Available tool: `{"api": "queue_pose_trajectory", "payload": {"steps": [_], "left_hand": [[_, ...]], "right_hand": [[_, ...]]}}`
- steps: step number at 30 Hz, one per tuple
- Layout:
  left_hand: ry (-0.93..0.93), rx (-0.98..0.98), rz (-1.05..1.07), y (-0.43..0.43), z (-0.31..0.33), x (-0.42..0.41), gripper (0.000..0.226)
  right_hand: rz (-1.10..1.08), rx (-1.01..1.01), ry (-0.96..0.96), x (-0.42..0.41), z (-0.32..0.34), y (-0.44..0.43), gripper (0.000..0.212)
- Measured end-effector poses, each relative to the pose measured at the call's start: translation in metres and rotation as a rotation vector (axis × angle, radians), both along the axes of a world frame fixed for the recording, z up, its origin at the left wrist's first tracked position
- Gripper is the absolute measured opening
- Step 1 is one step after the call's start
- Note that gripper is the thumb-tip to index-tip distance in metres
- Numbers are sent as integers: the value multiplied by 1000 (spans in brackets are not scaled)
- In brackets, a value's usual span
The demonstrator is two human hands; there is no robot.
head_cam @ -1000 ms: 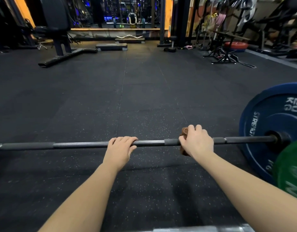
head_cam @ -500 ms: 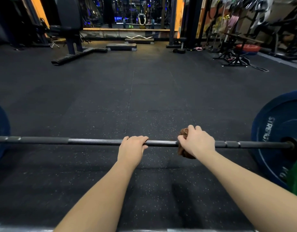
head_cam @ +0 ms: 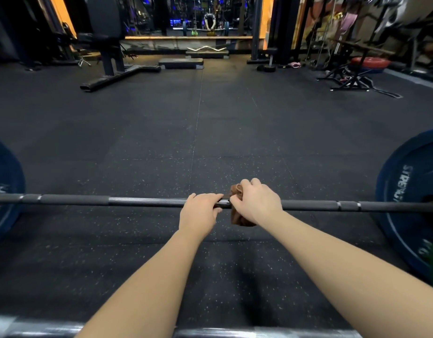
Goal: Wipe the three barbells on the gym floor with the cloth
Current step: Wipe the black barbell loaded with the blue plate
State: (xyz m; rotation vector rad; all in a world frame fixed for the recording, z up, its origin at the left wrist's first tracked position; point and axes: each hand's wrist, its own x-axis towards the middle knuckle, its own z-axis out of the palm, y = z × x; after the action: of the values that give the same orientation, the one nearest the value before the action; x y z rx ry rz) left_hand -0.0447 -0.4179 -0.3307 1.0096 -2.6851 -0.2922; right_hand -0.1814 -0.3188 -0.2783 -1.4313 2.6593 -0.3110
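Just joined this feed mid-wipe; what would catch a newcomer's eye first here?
The long barbell lies across the black gym floor, with a big blue plate at its right end and a second plate at the left edge. At its middle the right hand grips a brown cloth around the bar, and the left hand grips the bar right beside it. A blurred bar runs along the bottom edge.
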Motion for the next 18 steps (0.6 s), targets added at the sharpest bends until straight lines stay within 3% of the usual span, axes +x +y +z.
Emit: {"api": "queue_pose_trajectory", "payload": {"steps": [4,9,13,18], "left_hand": [[-31,24,0,-2,9,7,41],[-235,-124,-109,-14,17,6,41],[-289,-69,-40,-27,13,15,60],[-366,44,25,-26,13,11,54]], "right_hand": [[-80,61,55,-25,3,11,45],[-28,114,74,-25,-3,14,45],[-14,83,16,-24,-4,14,45],[12,106,-33,-20,-3,12,46]]}}
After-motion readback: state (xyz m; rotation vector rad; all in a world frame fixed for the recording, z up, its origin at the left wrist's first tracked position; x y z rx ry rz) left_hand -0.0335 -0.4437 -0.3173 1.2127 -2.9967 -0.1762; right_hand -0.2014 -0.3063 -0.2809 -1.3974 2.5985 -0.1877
